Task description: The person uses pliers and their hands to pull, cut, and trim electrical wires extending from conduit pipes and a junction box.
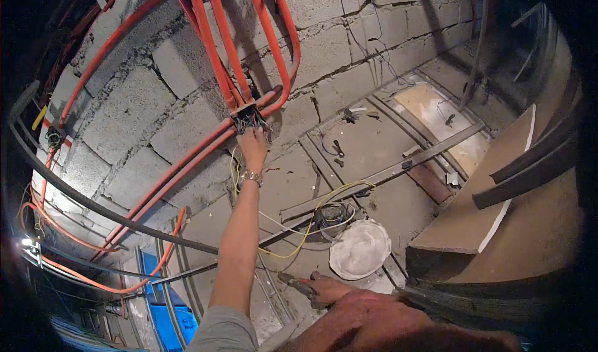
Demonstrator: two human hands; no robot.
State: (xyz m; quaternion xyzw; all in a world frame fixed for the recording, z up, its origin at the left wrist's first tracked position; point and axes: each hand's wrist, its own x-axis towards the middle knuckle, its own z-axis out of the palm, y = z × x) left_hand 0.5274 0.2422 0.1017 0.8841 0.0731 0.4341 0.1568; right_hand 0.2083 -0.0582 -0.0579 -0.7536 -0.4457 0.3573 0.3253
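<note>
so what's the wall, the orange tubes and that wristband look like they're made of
Wall: rough grey masonry blocks, likely concrete, bare and matte, with visible mortar joints.
Orange tubes: probably plastic conduit, smooth with a slight sheen, bending in curves into the junction box that the left hand reaches.
Wristband: looks like metal links, since it glints; too small to be sure.

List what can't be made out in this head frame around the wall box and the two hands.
- Junction box, head view: its inside and the wire ends are too small, partly behind the left hand.
- Left hand fingertips: hidden against the wires, so the grip is unclear.
- Right hand: close and blurred; the tool it holds is mostly covered, kind unclear.
- Orange conduits: cut off by the top edge.
</note>
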